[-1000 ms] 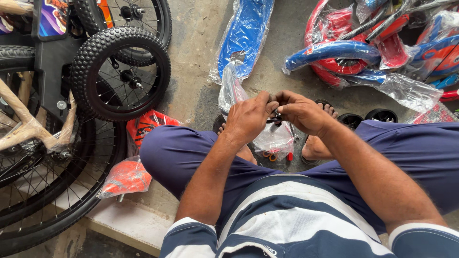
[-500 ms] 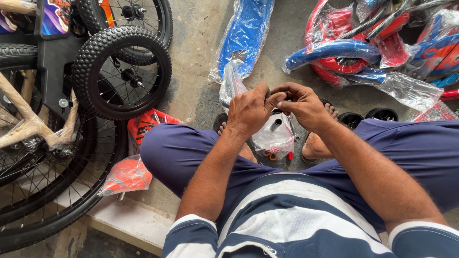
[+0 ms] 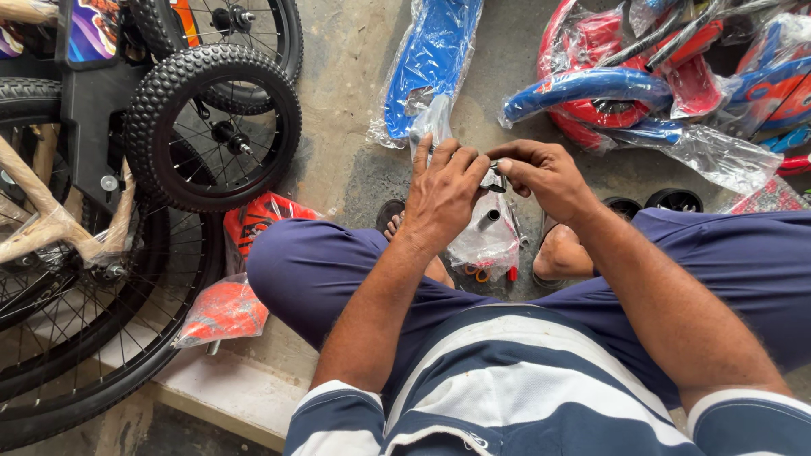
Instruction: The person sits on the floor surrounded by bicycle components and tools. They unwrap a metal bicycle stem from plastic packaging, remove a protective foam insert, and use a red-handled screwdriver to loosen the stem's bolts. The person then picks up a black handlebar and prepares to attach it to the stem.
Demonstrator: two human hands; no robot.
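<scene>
metal part (image 3: pixel 495 175) pinched between left hand (image 3: pixel 445 196) and right hand (image 3: pixel 545 176), above clear parts bag (image 3: pixel 486 241) at 6 o'clock; fitting looks unfinished.

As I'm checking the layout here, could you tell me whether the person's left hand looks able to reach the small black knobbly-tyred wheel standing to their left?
Probably yes. The left hand is at a clear plastic bag of small parts, and only bare concrete floor lies between it and the small black knobbly-tyred wheel.

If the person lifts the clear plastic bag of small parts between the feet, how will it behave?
The clear plastic bag looks thin and crinkled, so it would probably sag and feel slippery. The small parts lie loose at its bottom, so they may shift. It seems light for its size.
</scene>
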